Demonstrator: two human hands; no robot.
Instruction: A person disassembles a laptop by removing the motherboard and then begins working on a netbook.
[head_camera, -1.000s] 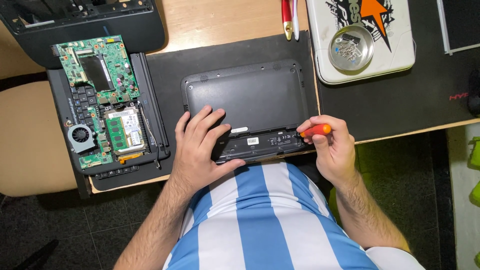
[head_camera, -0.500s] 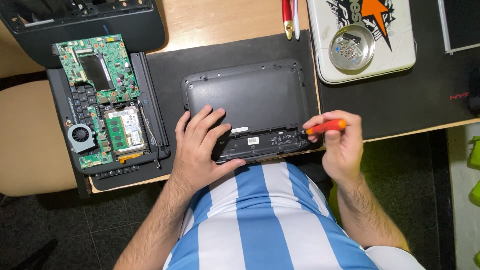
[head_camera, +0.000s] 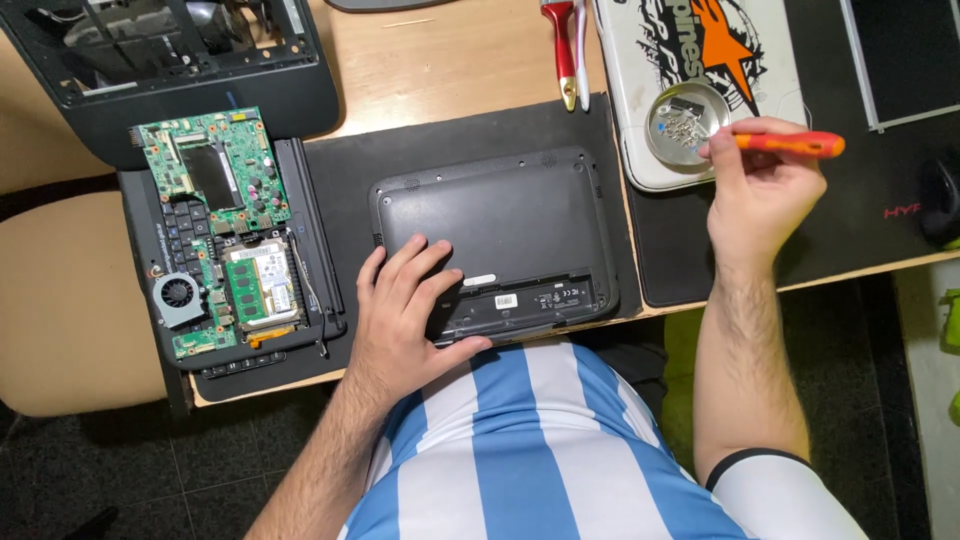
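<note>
Depositing a removed screw, by the look of it: right hand (head_camera: 757, 190) is pinching an orange-handled screwdriver (head_camera: 790, 144), tip over the small metal dish (head_camera: 685, 122) of screws. Left hand (head_camera: 405, 315) is lying flat, fingers spread, grasping nothing, on the upturned black laptop (head_camera: 495, 235) at the desk's near edge. Returning to the base calls for precise tip placement.

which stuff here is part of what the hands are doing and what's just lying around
In use: left hand on the dark laptop base; right hand holding the orange screwdriver over the screw dish.

Lying about: green circuit board, red-handled tool.
</note>
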